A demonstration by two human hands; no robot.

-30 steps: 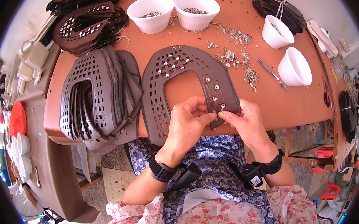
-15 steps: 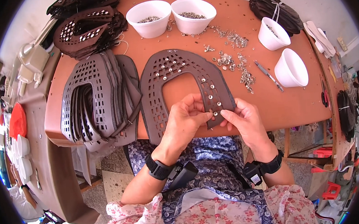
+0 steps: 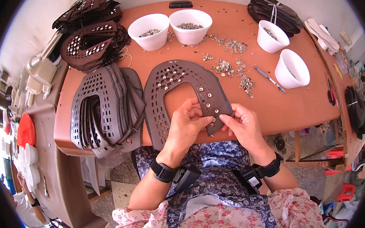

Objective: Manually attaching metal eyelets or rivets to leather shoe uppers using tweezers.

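A brown U-shaped perforated shoe upper (image 3: 152,103) lies before me, its right leg raised a little at the table's near edge. Round silver studs dot its curve and right leg. My left hand (image 3: 185,124) comes through the inner opening and pinches that leg's inner edge, thumb on top beside the lowest stud (image 3: 214,120). From the outer side, my right hand (image 3: 243,122) grips the same leg, with its thumb close to that stud. Fingers beneath the piece are partly hidden. A stack of similar uppers without studs (image 3: 116,88) stands to the left.
Two white bowls of metal bits (image 3: 150,41) stand at the back. Two more white bowls (image 3: 290,67) sit at the right, near a pen (image 3: 269,79). Loose studs (image 3: 225,67) lie scattered between. Studded uppers (image 3: 88,42) are piled far left; a tied dark bundle (image 3: 274,14) lies far right.
The whole view has shifted slightly. Both hands keep hold of the same leg of the upper, thumbs still beside its lowest stud.
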